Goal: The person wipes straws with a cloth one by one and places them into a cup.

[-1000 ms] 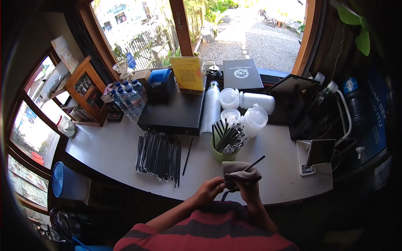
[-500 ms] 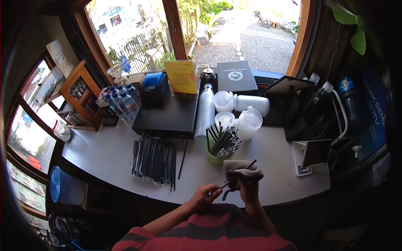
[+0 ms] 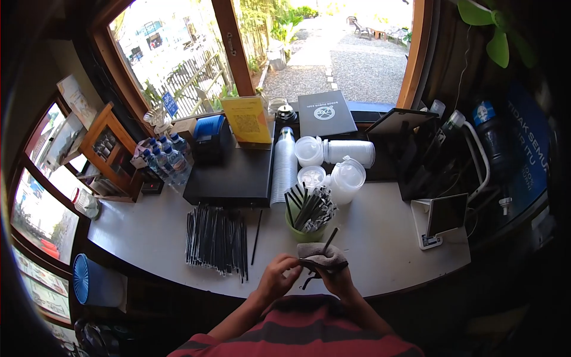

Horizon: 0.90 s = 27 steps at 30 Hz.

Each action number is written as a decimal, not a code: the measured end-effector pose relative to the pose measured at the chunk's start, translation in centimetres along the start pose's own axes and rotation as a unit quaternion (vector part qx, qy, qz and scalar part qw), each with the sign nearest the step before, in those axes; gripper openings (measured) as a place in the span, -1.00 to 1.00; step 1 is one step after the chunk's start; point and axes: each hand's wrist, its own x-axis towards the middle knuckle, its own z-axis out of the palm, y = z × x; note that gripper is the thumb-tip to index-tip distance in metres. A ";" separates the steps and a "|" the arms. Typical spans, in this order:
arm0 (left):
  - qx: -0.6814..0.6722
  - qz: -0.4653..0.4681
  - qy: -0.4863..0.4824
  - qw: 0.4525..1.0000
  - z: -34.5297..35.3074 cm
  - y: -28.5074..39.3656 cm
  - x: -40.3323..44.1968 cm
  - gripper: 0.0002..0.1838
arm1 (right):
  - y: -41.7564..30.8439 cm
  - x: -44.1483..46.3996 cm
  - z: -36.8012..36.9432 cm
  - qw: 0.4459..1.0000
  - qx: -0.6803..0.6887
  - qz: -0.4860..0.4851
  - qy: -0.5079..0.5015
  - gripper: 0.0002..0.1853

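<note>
My right hand (image 3: 338,281) is closed round a folded grey cloth (image 3: 321,254) in front of my chest. A black straw (image 3: 331,238) runs through the cloth, its upper end sticking out above and a dark end hanging below. My left hand (image 3: 277,278) is at the cloth's left edge, with a gap between thumb and fingers and a fingertip at the cloth. Just beyond the hands stands a green cup (image 3: 297,231) of black straws, some in wrappers. On the left of the counter lie a row of dark straws (image 3: 215,243) and one separate straw (image 3: 256,238).
Stacked clear cups (image 3: 284,169) and plastic tubs (image 3: 347,180) stand behind the green cup. A black box (image 3: 226,184) bears a yellow sign (image 3: 246,120). Water bottles (image 3: 172,159) stand at left; a white-based screen (image 3: 440,220) is at right. The counter's front edge (image 3: 229,293) curves before me.
My left hand has let go of the straw's lower end and moved left to the cloth's edge. The cloth and straw have shifted left, and the straw stands steeper. The camera view has shifted slightly.
</note>
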 end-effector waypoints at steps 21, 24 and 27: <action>-0.188 0.235 0.245 0.922 -5.0 5.2 8.0 -0.82 | 3.9 1.9 0.2 0.996 -0.066 0.015 -0.054 -0.72; -0.169 0.271 0.298 0.899 -6.0 5.3 10.4 -0.70 | 7.9 0.6 -0.1 0.986 0.105 0.123 -0.034 -0.81; -0.098 0.257 0.268 0.923 -5.9 3.6 12.2 -0.45 | 8.5 -0.2 0.2 0.984 0.084 0.160 -0.008 -0.89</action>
